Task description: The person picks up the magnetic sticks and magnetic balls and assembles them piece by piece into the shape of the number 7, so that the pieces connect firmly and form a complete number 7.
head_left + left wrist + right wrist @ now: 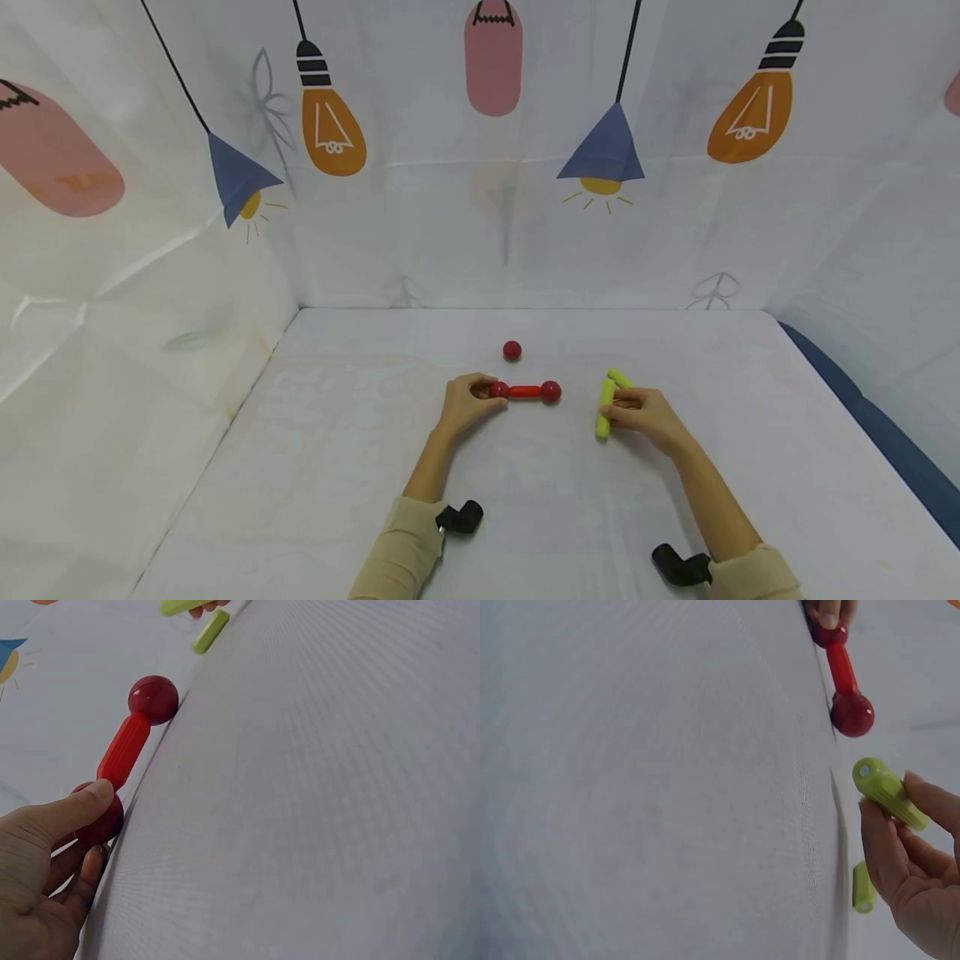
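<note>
A red rod point(525, 392) joins two dark red balls, one at each end, like a small dumbbell lying on the white table. My left hand point(467, 403) grips the ball at its left end point(109, 822); the far ball point(154, 700) is untouched. To the right, my right hand point(647, 418) pinches a yellow-green rod point(889, 792) between thumb and fingers, just above the tabletop. A pale disc shows on that rod's end. A second yellow-green rod point(620, 378) lies on the table behind the right hand.
A loose dark red ball point(512, 350) sits on the white table point(360, 350), behind the joined pieces. White sheeting printed with lamps and bulbs point(420, 233) rises at the back and left. Dark blue fabric point(862, 408) lies along the table's right edge.
</note>
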Demonstrator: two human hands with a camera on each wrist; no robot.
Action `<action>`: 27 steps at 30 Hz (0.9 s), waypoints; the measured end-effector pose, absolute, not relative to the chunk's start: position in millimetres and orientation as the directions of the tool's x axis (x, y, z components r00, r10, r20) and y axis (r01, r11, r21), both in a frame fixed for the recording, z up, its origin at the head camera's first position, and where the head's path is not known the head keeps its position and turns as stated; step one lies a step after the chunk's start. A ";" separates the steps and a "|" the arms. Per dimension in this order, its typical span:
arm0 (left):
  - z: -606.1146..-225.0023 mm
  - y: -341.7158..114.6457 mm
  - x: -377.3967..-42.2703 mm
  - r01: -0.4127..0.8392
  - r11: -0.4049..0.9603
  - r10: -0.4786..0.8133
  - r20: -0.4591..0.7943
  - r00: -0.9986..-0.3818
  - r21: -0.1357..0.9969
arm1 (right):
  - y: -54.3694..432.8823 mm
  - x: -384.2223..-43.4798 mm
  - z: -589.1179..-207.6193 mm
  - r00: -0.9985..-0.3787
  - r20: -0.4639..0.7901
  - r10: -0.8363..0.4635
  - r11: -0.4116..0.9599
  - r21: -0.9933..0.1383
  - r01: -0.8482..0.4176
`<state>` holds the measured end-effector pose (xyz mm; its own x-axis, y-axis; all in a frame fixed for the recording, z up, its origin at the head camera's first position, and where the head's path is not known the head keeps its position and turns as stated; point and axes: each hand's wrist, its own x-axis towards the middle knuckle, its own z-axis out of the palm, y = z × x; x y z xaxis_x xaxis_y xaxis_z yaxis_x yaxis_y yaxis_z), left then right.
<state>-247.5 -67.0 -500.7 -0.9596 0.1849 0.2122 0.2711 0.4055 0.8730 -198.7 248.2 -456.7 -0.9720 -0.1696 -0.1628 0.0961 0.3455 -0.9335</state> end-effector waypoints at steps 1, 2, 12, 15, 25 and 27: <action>-500.4 -66.9 -247.5 0.268 0.406 0.184 0.209 -0.961 0.874 | 246.9 -198.3 -456.5 -0.972 -0.160 -0.172 0.344 -0.934 0.094; -500.1 -66.9 -247.3 0.265 0.409 0.183 0.205 -0.961 0.873 | 245.7 -198.0 -456.6 -0.972 -0.157 -0.177 0.341 -0.936 0.089; -499.2 -66.8 -247.2 0.291 0.411 0.193 0.229 -0.954 0.864 | 234.9 -198.2 -458.1 -0.966 -0.150 -0.211 0.352 -0.934 0.068; -498.9 -66.9 -247.2 0.295 0.408 0.193 0.234 -0.953 0.864 | 231.9 -199.2 -459.7 -0.965 -0.155 -0.210 0.371 -0.926 0.068; -497.9 -67.2 -246.4 0.289 0.416 0.193 0.226 -0.955 0.862 | 220.4 -197.6 -463.4 -0.958 -0.185 -0.218 0.428 -0.900 0.076; -497.6 -67.1 -246.1 0.282 0.420 0.191 0.219 -0.957 0.863 | 218.5 -196.9 -462.8 -0.958 -0.195 -0.210 0.440 -0.894 0.085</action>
<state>-246.1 -67.1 -497.6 -0.9568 0.1911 0.2192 0.2816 0.4201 0.8627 -196.9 218.5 -462.8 -0.9581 -0.2099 -0.1949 0.0854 0.4402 -0.8938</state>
